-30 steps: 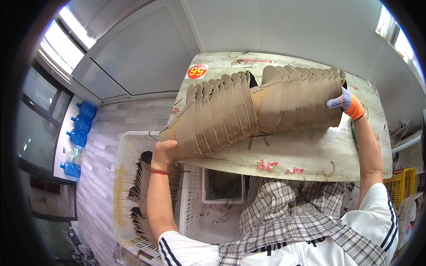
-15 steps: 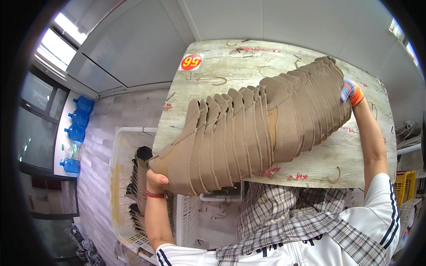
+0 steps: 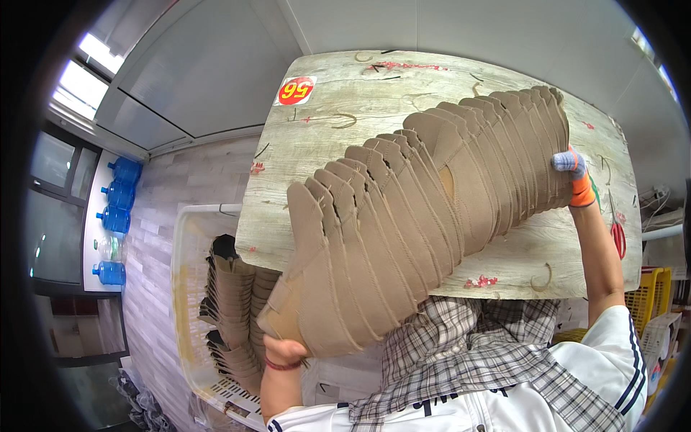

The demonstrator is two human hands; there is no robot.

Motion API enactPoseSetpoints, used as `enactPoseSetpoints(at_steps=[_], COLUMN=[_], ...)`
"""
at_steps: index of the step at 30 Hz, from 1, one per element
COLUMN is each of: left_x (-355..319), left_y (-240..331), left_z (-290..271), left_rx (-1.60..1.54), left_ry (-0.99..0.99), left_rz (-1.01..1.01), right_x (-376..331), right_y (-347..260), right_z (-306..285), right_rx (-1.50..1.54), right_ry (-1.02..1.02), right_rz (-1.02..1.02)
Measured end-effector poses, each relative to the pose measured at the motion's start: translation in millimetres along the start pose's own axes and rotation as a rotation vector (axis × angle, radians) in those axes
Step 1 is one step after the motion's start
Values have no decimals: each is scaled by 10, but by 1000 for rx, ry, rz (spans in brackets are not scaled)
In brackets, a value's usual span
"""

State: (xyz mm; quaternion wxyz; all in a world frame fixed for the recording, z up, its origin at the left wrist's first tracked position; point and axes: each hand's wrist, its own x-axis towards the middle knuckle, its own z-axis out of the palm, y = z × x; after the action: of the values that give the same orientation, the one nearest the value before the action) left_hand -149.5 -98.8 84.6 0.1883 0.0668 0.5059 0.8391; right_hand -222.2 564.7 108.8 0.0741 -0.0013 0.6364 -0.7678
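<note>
A grey wood-look floor is running under pale wall panels, seen from above through a fisheye lens. At far left, blue water bottles are standing in a row beside a dark window. Next to them, a white plastic crate is sitting on the floor, holding rows of brown cardboard pieces stacked on edge. To its right, a bench with a pale wood-grain top is carrying a round red and yellow sticker near its far left corner.

A long fanned stack of brown cardboard pieces is being held above the bench, slanting from lower left to upper right and overlapping like scales. The left hand, with a red band at the wrist, is propping up the stack's lower end with its grip curled underneath. The right hand, in a grey and orange glove, is pressing against the stack's upper end, its grip clasping the outermost piece. A checked cloth is lying over the person's white shirt. At far right, a yellow crate is showing beyond the bench.
</note>
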Motion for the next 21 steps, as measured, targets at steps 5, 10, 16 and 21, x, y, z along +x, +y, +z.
enactPoseSetpoints(at_steps=[5,10,16,21], left_x=[-54,144,276,268], left_y=[-253,43,110,147], left_z=[-102,64,-5,48], left_rx=[17,-39,-67,-110], left_ry=[-96,-54,-59,-75], left_rz=[61,-150,-168,-173], right_x=[-422,-533,-339,37], right_y=[165,-345,-696,-764], right_z=[-24,203,1359,2503], right_rx=[58,-393,-1333,-1374], right_ry=[294,394,801,423], right_rz=[126,55,-600,235])
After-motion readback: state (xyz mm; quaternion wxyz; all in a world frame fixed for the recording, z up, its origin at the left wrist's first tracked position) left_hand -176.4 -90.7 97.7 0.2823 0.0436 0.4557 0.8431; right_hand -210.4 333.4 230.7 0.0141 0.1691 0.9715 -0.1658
